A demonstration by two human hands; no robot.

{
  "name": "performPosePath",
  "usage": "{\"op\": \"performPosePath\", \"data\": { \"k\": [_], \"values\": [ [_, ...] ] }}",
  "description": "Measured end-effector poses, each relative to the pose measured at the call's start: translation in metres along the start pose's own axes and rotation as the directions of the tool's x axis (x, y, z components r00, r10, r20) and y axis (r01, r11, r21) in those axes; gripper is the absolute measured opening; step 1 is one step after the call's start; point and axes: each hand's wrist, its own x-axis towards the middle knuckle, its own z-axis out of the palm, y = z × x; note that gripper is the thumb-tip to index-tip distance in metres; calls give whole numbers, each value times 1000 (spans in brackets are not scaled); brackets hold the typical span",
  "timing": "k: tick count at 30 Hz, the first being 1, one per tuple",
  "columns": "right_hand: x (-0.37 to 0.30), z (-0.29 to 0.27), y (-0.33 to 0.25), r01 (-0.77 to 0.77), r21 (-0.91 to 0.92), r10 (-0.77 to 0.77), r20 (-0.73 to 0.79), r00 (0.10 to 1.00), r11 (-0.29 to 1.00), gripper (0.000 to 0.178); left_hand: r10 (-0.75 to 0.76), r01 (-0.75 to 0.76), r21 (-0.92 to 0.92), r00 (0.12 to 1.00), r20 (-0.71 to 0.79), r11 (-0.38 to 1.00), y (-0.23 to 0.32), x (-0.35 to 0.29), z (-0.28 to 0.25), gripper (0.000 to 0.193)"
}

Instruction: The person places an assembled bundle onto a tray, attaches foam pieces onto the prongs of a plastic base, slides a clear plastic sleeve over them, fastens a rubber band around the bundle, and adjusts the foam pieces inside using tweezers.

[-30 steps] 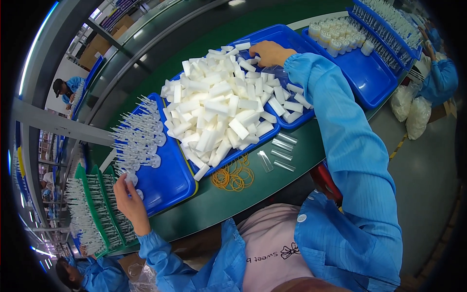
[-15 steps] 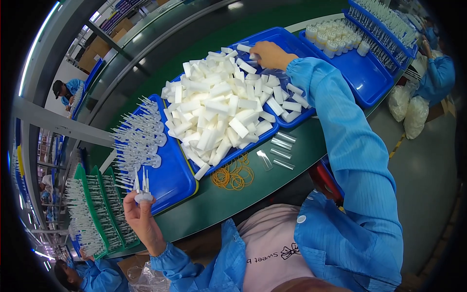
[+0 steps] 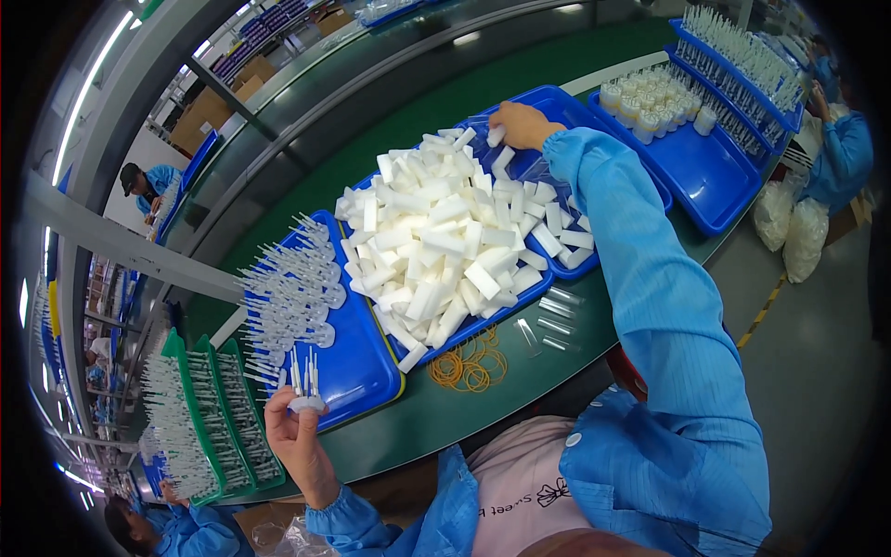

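Observation:
My left hand (image 3: pixel 302 450) pinches a small piece with a round, translucent white base (image 3: pixel 307 405) and several thin pale pins standing up from it. It is held over the near corner of a blue tray (image 3: pixel 357 357), where many similar pinned pieces (image 3: pixel 292 288) lie in a cluster. My right hand (image 3: pixel 524 125) reaches to the far blue tray (image 3: pixel 594 116), its fingers closed around a white foam block (image 3: pixel 497 136). The fingertips are partly hidden. Left of that hand rises a big heap of white foam blocks (image 3: pixel 436 237).
Orange rubber bands (image 3: pixel 467 365) and several clear plastic pieces (image 3: pixel 557 325) lie on the green table near me. Green racks of pinned pieces (image 3: pixel 209 418) stand left. A blue tray at right holds white cylindrical pieces (image 3: pixel 650 102). Other people work at both sides.
The view has shifted, so the trays sit lower and further right. My right hand now has its fingers lower on a foam block. My left hand still holds the pinned piece.

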Motion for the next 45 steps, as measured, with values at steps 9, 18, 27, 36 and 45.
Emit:
{"op": "performPosePath", "data": {
  "k": [9,18,27,36,45],
  "values": [
    [12,-28,-11,17,147,12,-194,981,989,32,5,-5,-21,1000,-11,1000,-1,-1,-4,30],
    [37,-61,-90,-119,170,9,540,842,978,62,-31,31,1,995,-94,1000,1,2,-19,30],
    [38,-34,-79,59,165,-114,348,931,984,42,0,-1,-22,998,-60,1000,3,-3,-19,32],
    [-28,-82,-37,413,105,-392,-176,903,905,28,46,-43,-39,996,76,998,2,-22,2,28],
    [-213,-68,-100,621,480,-655,-119,746,620,42,34,-7,-85,945,324,996,-16,-40,63,17]
  ]
}}
